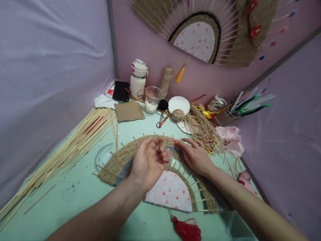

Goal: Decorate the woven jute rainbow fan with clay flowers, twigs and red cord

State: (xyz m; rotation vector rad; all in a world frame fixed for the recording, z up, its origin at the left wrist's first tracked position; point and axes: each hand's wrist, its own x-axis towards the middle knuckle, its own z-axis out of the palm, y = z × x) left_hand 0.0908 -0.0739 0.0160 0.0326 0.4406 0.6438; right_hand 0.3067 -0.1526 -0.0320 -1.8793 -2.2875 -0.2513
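A woven twine fan [120, 157] with a blue band, thin sticks and a dotted cloth half-circle [170, 192] lies under both hands. Above its middle, my left hand [151, 160] is turned palm up with its fingers curled; a small clear plastic piece [171, 155] shows at the fingertips, its kind unclear. My right hand [197, 155] rests palm down over the fan's right part, fingers stretched out. At its index fingertip is a small red bit [175, 140], too small to name. A red tassel [187, 229] hangs from the fan's lower edge.
Long thin sticks [75, 144] lie at left, beside a clear protractor [104, 155]. Behind the fan stand a white bottle [137, 80], a plastic cup [152, 98], a white dish [179, 105] and loose twine [204, 125]. A tool holder [225, 117] stands at right.
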